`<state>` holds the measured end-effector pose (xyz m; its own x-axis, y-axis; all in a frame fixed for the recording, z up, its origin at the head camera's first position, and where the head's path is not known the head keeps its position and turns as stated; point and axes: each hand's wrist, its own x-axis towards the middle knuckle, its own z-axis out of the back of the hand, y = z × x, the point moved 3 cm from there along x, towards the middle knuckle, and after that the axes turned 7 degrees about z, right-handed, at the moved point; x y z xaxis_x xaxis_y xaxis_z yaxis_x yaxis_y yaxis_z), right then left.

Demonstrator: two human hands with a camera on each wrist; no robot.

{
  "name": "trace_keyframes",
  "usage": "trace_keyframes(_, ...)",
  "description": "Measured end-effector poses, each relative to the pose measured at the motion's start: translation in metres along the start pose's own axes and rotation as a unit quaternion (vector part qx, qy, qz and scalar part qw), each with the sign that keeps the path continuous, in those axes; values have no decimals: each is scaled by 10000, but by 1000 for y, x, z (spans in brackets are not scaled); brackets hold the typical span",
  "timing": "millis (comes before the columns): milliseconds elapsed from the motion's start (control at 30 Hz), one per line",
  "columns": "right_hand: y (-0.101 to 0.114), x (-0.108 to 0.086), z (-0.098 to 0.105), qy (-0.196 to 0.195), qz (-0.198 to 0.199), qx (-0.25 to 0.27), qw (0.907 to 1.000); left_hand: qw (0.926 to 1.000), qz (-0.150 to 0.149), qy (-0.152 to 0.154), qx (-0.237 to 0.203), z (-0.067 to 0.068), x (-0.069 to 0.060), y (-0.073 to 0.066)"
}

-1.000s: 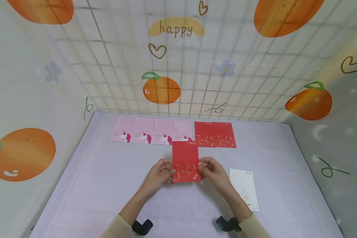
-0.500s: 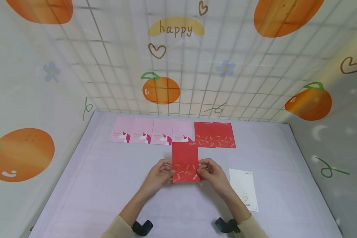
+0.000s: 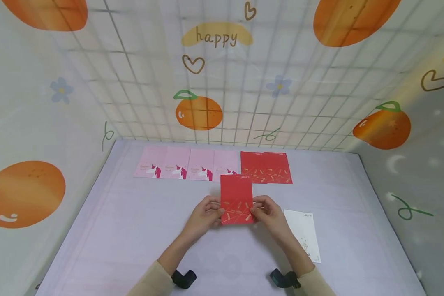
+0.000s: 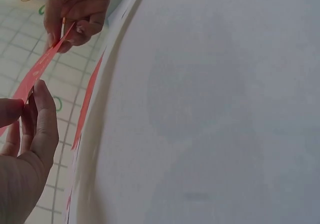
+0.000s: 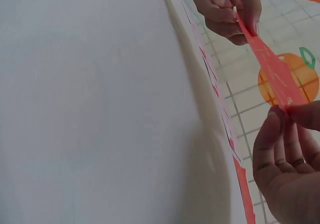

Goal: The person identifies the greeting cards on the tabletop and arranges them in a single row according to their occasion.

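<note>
A red card (image 3: 237, 193) with gold feather-like marks is held up above the table by both hands. My left hand (image 3: 204, 216) pinches its left edge near the bottom, thumb in front and fingers behind. At the opposite edge my right hand (image 3: 271, 218) pinches it the same way. The left wrist view catches the card (image 4: 37, 71) nearly edge-on between the two hands, and the right wrist view shows the card (image 5: 275, 74) at a similar slant. Its upper part overlaps the row of cards behind it in the head view.
Several pink unicorn cards (image 3: 177, 160) lie in a row at the table's back, followed by two overlapping red cards (image 3: 279, 166). A white card (image 3: 303, 230) lies on the table (image 3: 133, 230), partly behind the right forearm. A patterned cloth with a grid (image 3: 266, 102) stands behind.
Both hands have shifted the held red card slightly to the right and a little upward in the head view. The cards on the table stay where they were.
</note>
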<state>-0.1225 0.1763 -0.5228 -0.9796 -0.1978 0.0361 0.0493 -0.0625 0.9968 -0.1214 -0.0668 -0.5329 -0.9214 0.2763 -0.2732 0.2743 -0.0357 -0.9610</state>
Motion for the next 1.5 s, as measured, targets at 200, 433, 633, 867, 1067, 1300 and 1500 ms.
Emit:
trace_keyframes(200, -4, 0, 13, -275, -140, -58, 9995, 10000, 1, 39, 73, -12, 10, -2)
trace_keyframes(433, -4, -2, 29, -525, -180, -143, 9984, 9998, 66, 109, 145, -28, 25, -3)
trace_keyframes(633, -6, -4, 45, -702, -270, -314, 9967, 9994, 4, 196, 298, -43, 41, -6)
trace_keyframes(867, -6, -6, 67, -1003, -306, -574, 9928, 9974, -40, 252, 670, -64, 60, -12)
trace_keyframes(1067, -9, -6, 84, -1270, -507, -760, 9877, 9955, -32, 254, 907, -82, 79, -18)
trace_keyframes(1300, -12, 0, 107, -1522, -568, -735, 9840, 9928, 37, 327, 1154, -101, 101, -21)
trace_keyframes(1500, -16, 4, 124, -1780, -792, -842, 9772, 9885, 90, 239, 1492, -116, 116, -26)
